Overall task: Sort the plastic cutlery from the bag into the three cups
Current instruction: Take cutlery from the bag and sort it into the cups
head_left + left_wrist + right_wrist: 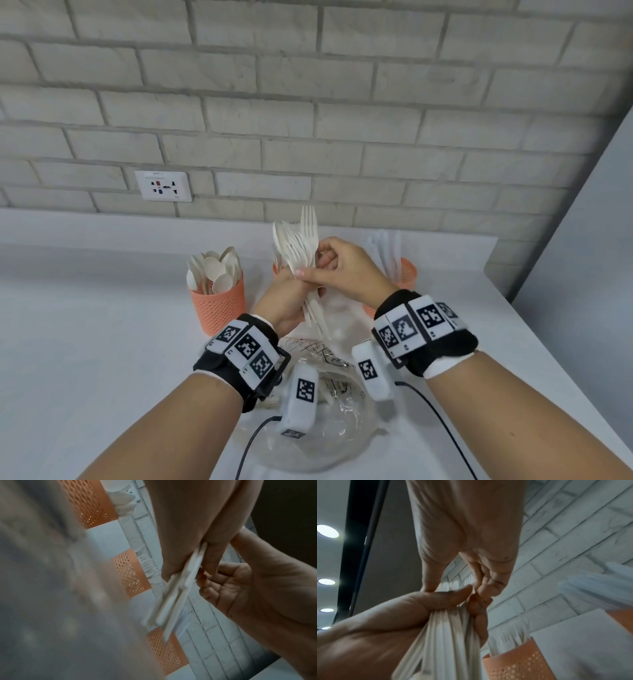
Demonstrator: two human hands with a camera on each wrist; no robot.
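Note:
A bundle of white plastic forks (300,246) stands tines-up above the table, in front of the middle orange cup (276,269). My left hand (294,298) grips the bundle round its handles (176,597). My right hand (317,269) pinches the same forks just below the tines, thumb in front and fingers curled behind. In the right wrist view both hands close on the handles (453,635). The left cup (219,305) holds spoons and the right cup (407,274) holds knives. The clear plastic bag (325,414) lies under my wrists.
A white counter (102,342) runs to a brick wall with a socket plate (163,186). Its right edge (548,342) slants close to the right cup. Black cables (442,421) trail from the wrist bands over the counter. The middle cup holds forks (510,635).

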